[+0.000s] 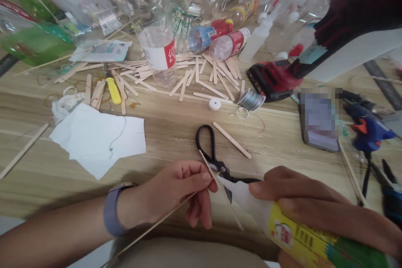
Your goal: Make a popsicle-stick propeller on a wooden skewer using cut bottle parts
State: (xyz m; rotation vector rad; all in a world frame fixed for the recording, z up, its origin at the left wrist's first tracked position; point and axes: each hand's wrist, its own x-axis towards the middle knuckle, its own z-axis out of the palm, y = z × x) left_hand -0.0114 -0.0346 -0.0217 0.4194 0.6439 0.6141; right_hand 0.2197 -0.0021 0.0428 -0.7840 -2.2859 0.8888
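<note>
My left hand (176, 188), a watch on its wrist, pinches thin wooden sticks between thumb and fingers. A long thin stick (150, 229) slants down from the pinch toward my lap, and a wooden stick (205, 161) crosses it at the fingertips. From the right, my right hand (301, 199) grips a glue bottle (295, 236) with a yellow and green label. The bottle's white nozzle points left, close to where the sticks cross; whether it touches them I cannot tell. Beneath lie black-handled scissors (222, 169) on the table, beside a flat craft stick (232, 140).
White paper sheets (103, 138) lie at left near a yellow-handled tool (113, 90). Behind are piled craft sticks (141, 71) and plastic bottles (157, 48). To the right are a cordless power tool (276, 77), a phone (320, 121) and a blue glue gun (367, 125).
</note>
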